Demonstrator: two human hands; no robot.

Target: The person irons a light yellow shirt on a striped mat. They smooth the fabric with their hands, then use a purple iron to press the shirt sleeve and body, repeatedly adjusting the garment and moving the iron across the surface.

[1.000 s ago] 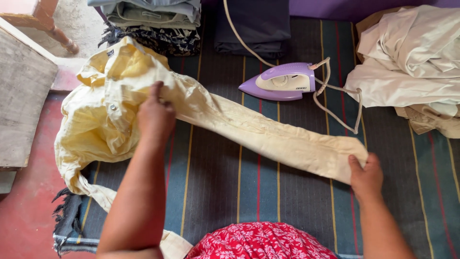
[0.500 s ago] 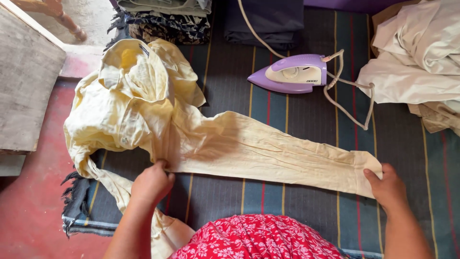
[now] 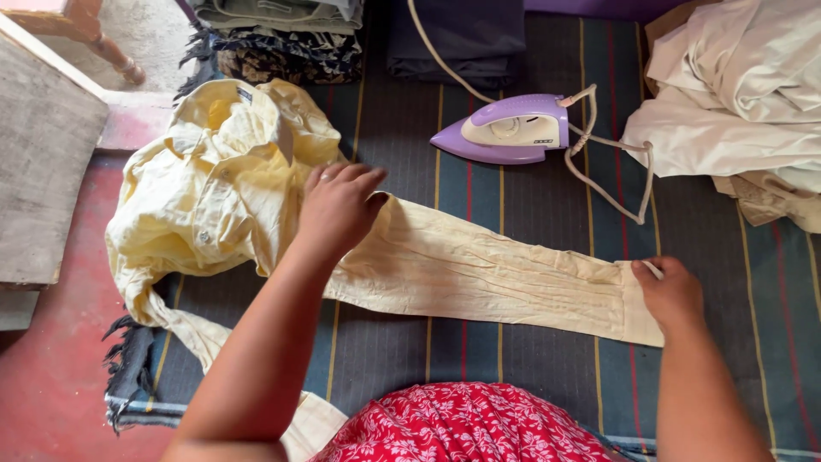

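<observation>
A pale yellow shirt (image 3: 214,184) lies on a dark striped mat (image 3: 530,197), its body bunched at 9 o'clock, one sleeve (image 3: 479,274) stretched flat toward 3 o'clock. The left hand (image 3: 338,210) presses flat on the sleeve near the shoulder, fingers spread open. The right hand (image 3: 671,291) pinches the cuff, fingers closed on the cloth. A purple iron (image 3: 509,128) rests at 12 o'clock, white garments (image 3: 735,103) heaped at 2 o'clock, folded clothes (image 3: 282,34) at 11 o'clock

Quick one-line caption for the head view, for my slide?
Left hand flattens a pale yellow shirt sleeve while right hand pins its cuff on a striped mat beside a purple iron.
</observation>
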